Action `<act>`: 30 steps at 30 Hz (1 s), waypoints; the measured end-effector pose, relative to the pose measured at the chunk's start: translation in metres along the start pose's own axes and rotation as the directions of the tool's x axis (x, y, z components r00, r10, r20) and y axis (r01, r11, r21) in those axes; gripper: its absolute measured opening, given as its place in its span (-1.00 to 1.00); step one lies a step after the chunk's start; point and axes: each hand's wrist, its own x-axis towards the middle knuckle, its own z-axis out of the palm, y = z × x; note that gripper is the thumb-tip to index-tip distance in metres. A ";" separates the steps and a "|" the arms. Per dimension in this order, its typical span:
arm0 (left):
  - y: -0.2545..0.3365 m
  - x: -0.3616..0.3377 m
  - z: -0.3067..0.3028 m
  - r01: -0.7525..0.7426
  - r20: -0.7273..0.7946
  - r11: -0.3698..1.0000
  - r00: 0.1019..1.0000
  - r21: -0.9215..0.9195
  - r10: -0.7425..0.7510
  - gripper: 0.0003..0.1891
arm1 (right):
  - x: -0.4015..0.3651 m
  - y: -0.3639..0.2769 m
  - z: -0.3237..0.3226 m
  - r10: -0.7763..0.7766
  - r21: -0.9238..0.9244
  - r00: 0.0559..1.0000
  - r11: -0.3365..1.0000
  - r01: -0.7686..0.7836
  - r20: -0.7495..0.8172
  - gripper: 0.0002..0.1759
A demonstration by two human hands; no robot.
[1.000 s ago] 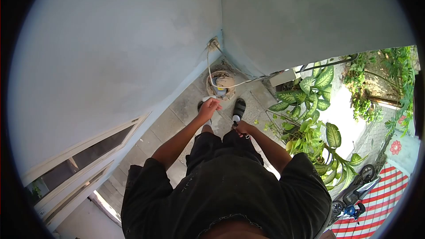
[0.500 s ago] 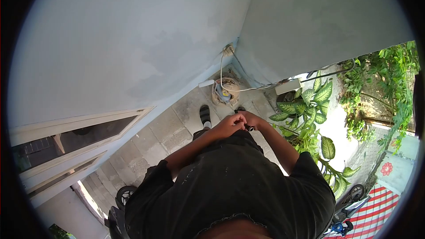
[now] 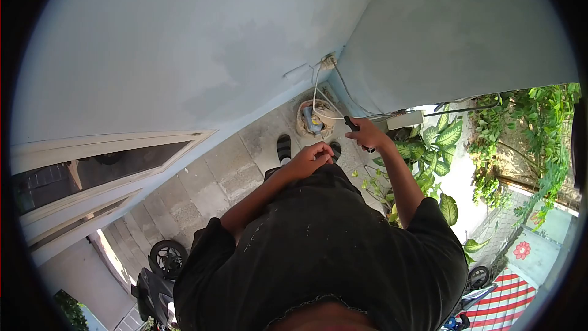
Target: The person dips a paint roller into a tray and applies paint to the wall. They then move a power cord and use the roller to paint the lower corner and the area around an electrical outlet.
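My right hand (image 3: pixel 369 135) is closed round the black handle of a paint roller (image 3: pixel 351 124). Its pale bent frame reaches out over the bucket, and the light roller head (image 3: pixel 298 72) overlaps the lower part of the wall (image 3: pixel 214 67) near the corner. My left hand (image 3: pixel 311 158) stays in front of my waist, fingers curled, with nothing visible in it. Past my feet, a bucket (image 3: pixel 301 127) stands on the paving, with a blue-grey item bearing a yellow label (image 3: pixel 313 121) inside it.
A second grey wall (image 3: pixel 453 37) meets the first at the corner, where a cable bundle (image 3: pixel 329 61) hangs. Leafy potted plants (image 3: pixel 444 141) crowd the right side. A window frame (image 3: pixel 110 165) is on the left, and a parked motorbike (image 3: pixel 160 282) stands behind me.
My hands have come apart. The right one has moved forward and right with the roller, whose head has gone from beside the bucket up to the wall. My left hand stays near my waist.
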 end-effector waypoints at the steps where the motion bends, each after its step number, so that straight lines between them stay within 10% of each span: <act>1: 0.003 -0.002 -0.002 0.011 -0.019 1.000 1.000 0.027 -0.010 -0.87 | 0.011 0.000 -0.001 0.005 -0.007 1.000 1.000 -0.005 0.010 -0.65; 8: -0.005 -0.006 -0.009 0.070 -0.094 0.997 0.993 0.016 -0.069 -0.87 | 0.265 0.143 0.089 -0.086 -0.213 0.995 0.974 0.075 -0.044 -0.76; 10: 0.004 -0.004 -0.008 0.080 -0.084 0.995 0.994 0.051 -0.075 -0.87 | 0.269 0.137 0.094 -0.149 -0.395 0.985 0.913 0.105 -0.082 -0.77; 15: 0.013 -0.007 -0.008 0.061 -0.056 0.995 0.997 0.084 -0.057 -0.87 | 0.157 0.085 0.034 0.057 0.142 0.998 0.988 -0.059 0.023 -0.73; 22: 0.014 -0.006 -0.019 0.043 -0.083 0.998 0.996 0.036 -0.040 -0.85 | -0.032 -0.026 -0.070 0.006 0.131 1.000 0.991 -0.007 0.007 -0.46; 30: 0.015 -0.005 -0.019 0.131 -0.105 0.989 0.987 0.067 -0.124 -0.86 | 0.161 0.051 0.011 0.069 0.160 0.995 0.984 -0.081 0.077 -0.67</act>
